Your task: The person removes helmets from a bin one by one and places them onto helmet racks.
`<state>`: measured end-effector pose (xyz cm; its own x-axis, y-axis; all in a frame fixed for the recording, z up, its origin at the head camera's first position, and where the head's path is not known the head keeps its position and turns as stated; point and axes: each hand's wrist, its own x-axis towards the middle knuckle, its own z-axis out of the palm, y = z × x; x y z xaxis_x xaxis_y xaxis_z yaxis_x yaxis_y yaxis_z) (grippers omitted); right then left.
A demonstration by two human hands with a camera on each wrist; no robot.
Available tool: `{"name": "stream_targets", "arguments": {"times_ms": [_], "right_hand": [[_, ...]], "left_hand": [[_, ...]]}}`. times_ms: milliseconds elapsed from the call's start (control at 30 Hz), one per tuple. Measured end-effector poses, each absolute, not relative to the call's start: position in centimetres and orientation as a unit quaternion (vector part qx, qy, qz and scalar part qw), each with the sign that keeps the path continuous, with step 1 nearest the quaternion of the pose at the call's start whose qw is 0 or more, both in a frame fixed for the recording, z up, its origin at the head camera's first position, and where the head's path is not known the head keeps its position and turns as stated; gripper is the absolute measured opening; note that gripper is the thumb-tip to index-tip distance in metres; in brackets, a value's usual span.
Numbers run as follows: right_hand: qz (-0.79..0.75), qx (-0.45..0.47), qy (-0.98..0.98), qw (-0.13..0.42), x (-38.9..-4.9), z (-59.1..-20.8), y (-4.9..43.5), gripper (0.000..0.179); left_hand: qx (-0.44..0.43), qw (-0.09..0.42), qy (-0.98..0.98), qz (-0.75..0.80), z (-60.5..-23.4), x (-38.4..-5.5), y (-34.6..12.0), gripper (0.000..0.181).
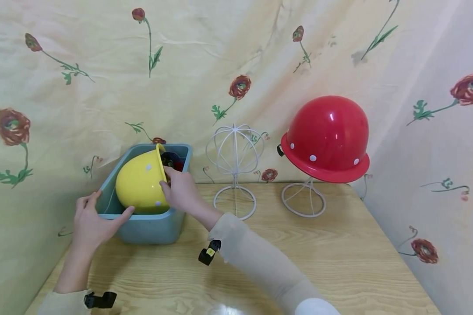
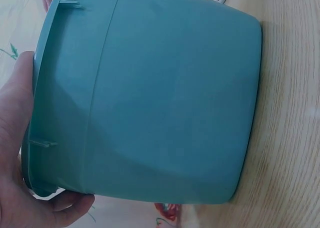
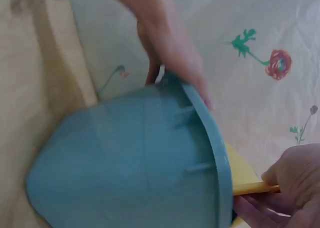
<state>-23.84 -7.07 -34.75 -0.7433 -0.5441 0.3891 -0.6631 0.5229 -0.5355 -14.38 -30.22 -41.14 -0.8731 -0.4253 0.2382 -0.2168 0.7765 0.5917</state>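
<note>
A yellow hard hat lies tipped on its side in a blue-green plastic bin. My right hand pinches the hat's brim, thumb on the outer side and fingers inside the opening; the right wrist view shows this grip on the yellow brim too. At the bin's near left corner my left hand holds the rim, its thumb along the front edge. Fingers curl under that rim in the left wrist view, beside the bin wall. Dark and red items inside the bin are partly hidden behind the hat.
A white wire stand with a round cage top stands right of the bin. Farther right, a red hard hat sits tilted on a similar stand. The wooden table meets flowered cloth at its back and sides.
</note>
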Motion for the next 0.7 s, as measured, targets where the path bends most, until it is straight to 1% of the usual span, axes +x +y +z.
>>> {"name": "stream_targets", "arguments": {"times_ms": [67,167,333,433,567,700], "right_hand": [[0.324,0.344,-0.877,0.084,-24.3,-34.5,-7.1,0.04],[0.302,0.348,-0.885,0.057,-25.0,-34.0,-7.1,0.034],[0.301,0.355,-0.885,-0.026,-25.5,-33.4,-7.2,0.021],[0.302,0.361,-0.881,-0.052,-25.5,-33.4,-7.6,0.02],[0.3,0.362,-0.88,-0.066,-25.2,-33.4,-7.9,0.021],[0.351,0.337,-0.864,-0.129,-25.3,-33.3,-7.9,0.022]], "left_hand": [[0.176,0.181,-0.924,-0.287,-41.2,-14.4,-30.2,0.117],[0.177,0.183,-0.925,-0.283,-41.3,-14.4,-30.2,0.117],[0.185,0.179,-0.923,-0.287,-41.2,-14.6,-30.0,0.118],[0.19,0.176,-0.923,-0.285,-41.1,-14.4,-30.0,0.117],[0.188,0.175,-0.925,-0.281,-41.2,-14.3,-30.1,0.117],[0.189,0.174,-0.925,-0.282,-41.3,-14.4,-30.1,0.117]]}}
